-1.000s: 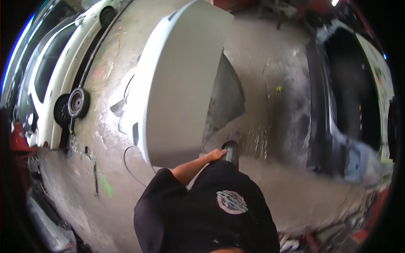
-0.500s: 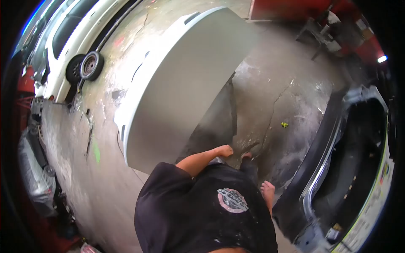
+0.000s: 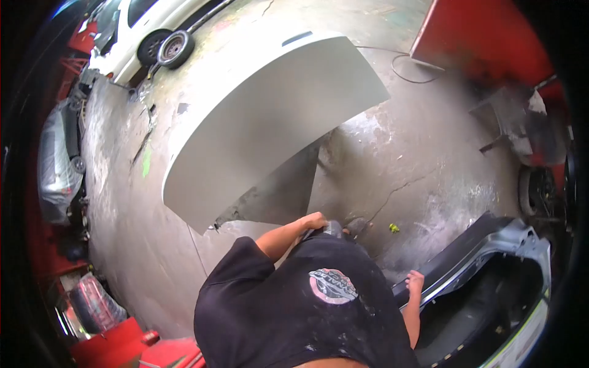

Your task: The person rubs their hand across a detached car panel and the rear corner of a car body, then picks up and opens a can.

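Note:
My left hand [image 3: 314, 221] is closed in front of my waist, near the lower edge of a large grey curved panel [image 3: 264, 122]; what it holds, if anything, is hidden. Out to the right, my right hand [image 3: 415, 281] has its fingers curled, beside the dark edge of a car body part [image 3: 457, 257]. No object shows in it, though its palm cannot be made out. Under the panel, a dark grey sheet [image 3: 288, 190] stands on or near the floor.
A white car [image 3: 138, 37] and a loose wheel [image 3: 175, 49] are at the upper left. A red panel [image 3: 478, 40] stands upper right, near a metal stand [image 3: 506, 119]. A small yellow-green object [image 3: 394, 227] lies on the cracked floor. Plastic-wrapped parts [image 3: 58, 162] line the left side.
The view has turned to the right, and the grey panel now lies more level across it. My right hand, unseen at first, has come into view at the right. My left hand stays before my waist.

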`<action>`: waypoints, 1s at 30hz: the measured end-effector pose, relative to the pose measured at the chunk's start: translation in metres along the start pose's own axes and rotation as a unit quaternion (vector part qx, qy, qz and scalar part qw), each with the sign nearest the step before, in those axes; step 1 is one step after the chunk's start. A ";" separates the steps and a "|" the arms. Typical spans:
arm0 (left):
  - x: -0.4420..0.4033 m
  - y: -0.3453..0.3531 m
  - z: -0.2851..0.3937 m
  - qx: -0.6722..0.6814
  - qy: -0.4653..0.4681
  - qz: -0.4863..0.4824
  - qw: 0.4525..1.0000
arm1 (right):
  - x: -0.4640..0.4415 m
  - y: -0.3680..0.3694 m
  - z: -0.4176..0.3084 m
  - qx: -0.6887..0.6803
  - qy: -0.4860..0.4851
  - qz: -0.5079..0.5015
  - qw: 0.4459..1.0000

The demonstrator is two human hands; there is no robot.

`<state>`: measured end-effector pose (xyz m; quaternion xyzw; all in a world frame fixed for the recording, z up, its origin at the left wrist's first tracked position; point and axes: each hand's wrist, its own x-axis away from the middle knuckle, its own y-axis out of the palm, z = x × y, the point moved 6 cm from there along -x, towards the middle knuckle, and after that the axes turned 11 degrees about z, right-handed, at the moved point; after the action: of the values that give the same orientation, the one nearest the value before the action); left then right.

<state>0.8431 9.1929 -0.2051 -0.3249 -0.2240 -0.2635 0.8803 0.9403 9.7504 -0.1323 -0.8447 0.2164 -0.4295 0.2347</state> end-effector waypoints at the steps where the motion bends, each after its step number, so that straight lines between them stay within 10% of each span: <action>1: -0.006 -0.006 0.024 0.020 -0.018 0.027 0.999 | -0.014 -0.006 -0.032 0.035 -0.011 -0.012 0.999; 6: -0.039 -0.052 0.083 0.126 -0.117 0.158 0.972 | -0.131 0.059 -0.113 0.141 -0.176 -0.144 0.963; 15: -0.161 -0.096 0.056 0.326 -0.355 0.057 0.875 | -0.096 0.174 -0.374 0.161 -0.319 -0.267 0.895; 17: -0.189 -0.128 0.074 0.295 -0.332 0.036 0.895 | -0.127 0.176 -0.398 0.277 -0.378 -0.289 0.835; 25: -0.276 -0.209 0.094 0.266 -0.278 0.073 0.920 | -0.273 0.138 -0.510 0.246 -0.234 -0.181 0.923; 30: -0.300 -0.188 0.081 0.287 -0.264 0.168 0.905 | -0.265 0.210 -0.602 0.358 -0.375 -0.273 0.811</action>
<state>0.4820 9.2221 -0.2336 -0.1490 -0.4565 0.0596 0.8751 0.2656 9.6064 -0.1063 -0.8210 -0.2965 -0.1727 0.4563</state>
